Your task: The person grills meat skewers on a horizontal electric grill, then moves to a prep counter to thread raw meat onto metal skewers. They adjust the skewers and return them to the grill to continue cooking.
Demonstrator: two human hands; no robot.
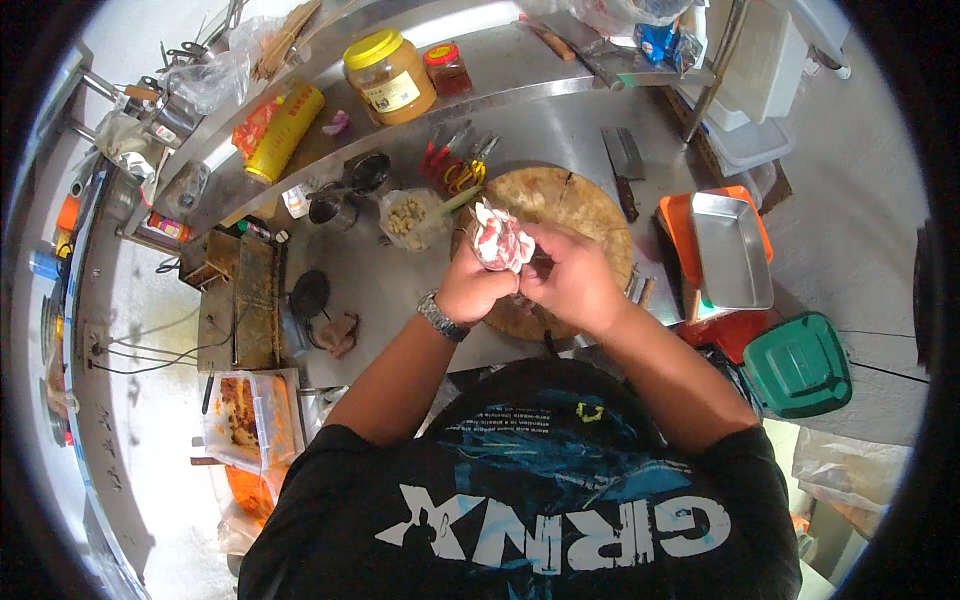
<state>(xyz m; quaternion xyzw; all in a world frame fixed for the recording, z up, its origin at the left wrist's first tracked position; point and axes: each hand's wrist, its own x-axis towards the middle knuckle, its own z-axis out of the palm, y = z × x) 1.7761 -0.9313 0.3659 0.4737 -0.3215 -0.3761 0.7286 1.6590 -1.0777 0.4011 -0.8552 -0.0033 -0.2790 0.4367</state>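
My left hand (471, 283), with a metal-banded watch at the wrist, is closed around a piece of raw meat (501, 238) marbled red and white. The meat stands up out of the fist, above the left part of a round wooden chopping block (559, 202). Against its right side, my right hand (566, 274) pinches at the meat's lower edge with thumb and fingers; the exact contact is partly hidden. A cleaver (624, 169) lies beyond the block to the right. Left of the block, a plastic bag of peeled garlic cloves (409, 217) has a green-white stalk (450, 204) across it.
Red- and yellow-handled scissors (465, 174) lie behind the block. Overhead, a steel shelf (517, 71) holds a large yellow-lidded jar (390, 79). At right is a metal tray (731, 251) on an orange one; at left, a dark ladle (311, 292) and another meat piece (337, 335).
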